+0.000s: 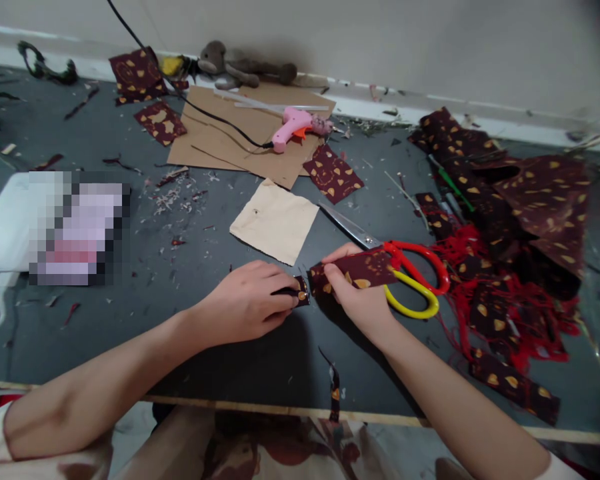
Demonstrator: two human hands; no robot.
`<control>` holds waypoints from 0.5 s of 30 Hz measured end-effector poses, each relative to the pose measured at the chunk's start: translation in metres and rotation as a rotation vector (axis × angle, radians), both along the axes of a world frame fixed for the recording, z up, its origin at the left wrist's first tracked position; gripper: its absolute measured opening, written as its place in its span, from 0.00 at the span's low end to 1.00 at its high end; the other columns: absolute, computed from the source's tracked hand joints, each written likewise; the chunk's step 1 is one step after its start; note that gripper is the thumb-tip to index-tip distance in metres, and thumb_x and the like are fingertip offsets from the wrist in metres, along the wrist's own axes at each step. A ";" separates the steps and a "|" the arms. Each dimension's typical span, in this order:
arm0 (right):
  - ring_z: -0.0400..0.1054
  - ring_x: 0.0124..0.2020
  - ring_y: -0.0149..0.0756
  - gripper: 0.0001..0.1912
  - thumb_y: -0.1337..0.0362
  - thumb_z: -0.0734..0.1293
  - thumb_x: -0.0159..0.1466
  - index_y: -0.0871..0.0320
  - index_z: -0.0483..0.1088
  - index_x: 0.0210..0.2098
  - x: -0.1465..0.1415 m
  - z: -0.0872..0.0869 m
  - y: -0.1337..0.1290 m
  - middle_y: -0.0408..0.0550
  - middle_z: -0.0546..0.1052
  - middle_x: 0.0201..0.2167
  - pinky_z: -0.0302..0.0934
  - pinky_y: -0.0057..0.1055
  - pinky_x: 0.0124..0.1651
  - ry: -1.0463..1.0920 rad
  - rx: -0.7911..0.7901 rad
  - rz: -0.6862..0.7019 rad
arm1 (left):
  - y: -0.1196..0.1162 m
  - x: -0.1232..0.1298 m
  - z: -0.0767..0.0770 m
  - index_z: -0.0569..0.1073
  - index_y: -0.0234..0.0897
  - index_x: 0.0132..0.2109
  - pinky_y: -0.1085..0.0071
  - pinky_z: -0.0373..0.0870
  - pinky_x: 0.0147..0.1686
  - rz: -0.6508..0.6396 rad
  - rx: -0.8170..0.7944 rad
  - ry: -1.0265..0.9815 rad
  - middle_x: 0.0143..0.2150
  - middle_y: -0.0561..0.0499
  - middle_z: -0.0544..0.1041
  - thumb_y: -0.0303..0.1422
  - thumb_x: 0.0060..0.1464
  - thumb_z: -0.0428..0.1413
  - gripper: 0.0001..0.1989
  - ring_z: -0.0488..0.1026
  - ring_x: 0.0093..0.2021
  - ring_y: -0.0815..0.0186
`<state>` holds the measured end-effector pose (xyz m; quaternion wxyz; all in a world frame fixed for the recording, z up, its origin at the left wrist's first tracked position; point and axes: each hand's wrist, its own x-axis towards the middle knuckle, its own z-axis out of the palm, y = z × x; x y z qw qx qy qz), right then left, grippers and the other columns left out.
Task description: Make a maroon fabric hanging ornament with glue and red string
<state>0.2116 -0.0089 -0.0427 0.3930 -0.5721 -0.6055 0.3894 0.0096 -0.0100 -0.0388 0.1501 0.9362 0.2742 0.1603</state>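
On the bench (pixel 190 363), near its front edge, our R hand (pixel 360 303) pinches a dk maroon strip (pixel 373 268) tightly betw. thumb on top & fingers below, those mostly hidden. Our L hand (pixel 250 300) is curled, palm down, fingertips nipping a smaller piece (pixel 303 292) just beside, mostly covered. Strip hides pt. of the scissors (pixel 373 241); far-L device (pixel 83 230) is pixelated, can't make out. Both forearms (pixel 145 360) angle inward from lower corners.
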 end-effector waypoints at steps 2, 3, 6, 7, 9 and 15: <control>0.65 0.25 0.31 0.02 0.65 0.61 0.58 0.56 0.63 0.29 -0.001 -0.001 -0.001 0.41 0.67 0.24 0.60 0.29 0.28 -0.058 0.008 0.057 | 0.000 0.000 0.001 0.76 0.40 0.40 0.66 0.66 0.43 0.003 0.002 0.005 0.47 0.51 0.76 0.30 0.57 0.52 0.08 0.71 0.45 0.64; 0.65 0.25 0.32 0.01 0.65 0.61 0.58 0.56 0.63 0.29 -0.001 -0.001 -0.002 0.42 0.68 0.24 0.60 0.29 0.29 -0.083 0.004 0.083 | 0.000 0.000 0.001 0.75 0.40 0.40 0.66 0.66 0.43 0.004 0.002 0.009 0.47 0.52 0.76 0.30 0.56 0.52 0.08 0.71 0.45 0.64; 0.66 0.25 0.32 0.01 0.65 0.60 0.59 0.55 0.63 0.30 -0.005 -0.003 -0.005 0.42 0.69 0.24 0.60 0.29 0.29 -0.122 -0.019 0.125 | 0.000 0.000 0.002 0.75 0.40 0.41 0.66 0.66 0.44 0.004 0.009 0.014 0.47 0.51 0.76 0.30 0.56 0.53 0.08 0.71 0.45 0.64; 0.66 0.25 0.32 0.01 0.65 0.60 0.59 0.55 0.63 0.30 -0.006 -0.003 -0.006 0.42 0.69 0.24 0.60 0.29 0.28 -0.127 -0.019 0.131 | 0.000 0.001 0.002 0.75 0.40 0.41 0.66 0.66 0.44 0.002 0.014 0.013 0.46 0.51 0.76 0.30 0.56 0.53 0.08 0.71 0.45 0.64; 0.66 0.25 0.32 0.01 0.66 0.60 0.59 0.55 0.63 0.31 -0.007 -0.003 -0.007 0.42 0.70 0.24 0.60 0.28 0.28 -0.143 -0.023 0.146 | 0.001 0.001 0.002 0.75 0.40 0.41 0.66 0.66 0.43 0.000 0.022 0.010 0.46 0.50 0.76 0.30 0.56 0.53 0.08 0.72 0.44 0.64; 0.68 0.27 0.35 0.02 0.64 0.61 0.59 0.55 0.64 0.31 -0.001 -0.003 -0.005 0.42 0.71 0.23 0.59 0.28 0.28 -0.251 -0.069 0.166 | 0.001 0.000 0.000 0.75 0.39 0.40 0.67 0.66 0.43 0.001 0.015 -0.013 0.46 0.50 0.76 0.29 0.56 0.52 0.08 0.71 0.44 0.64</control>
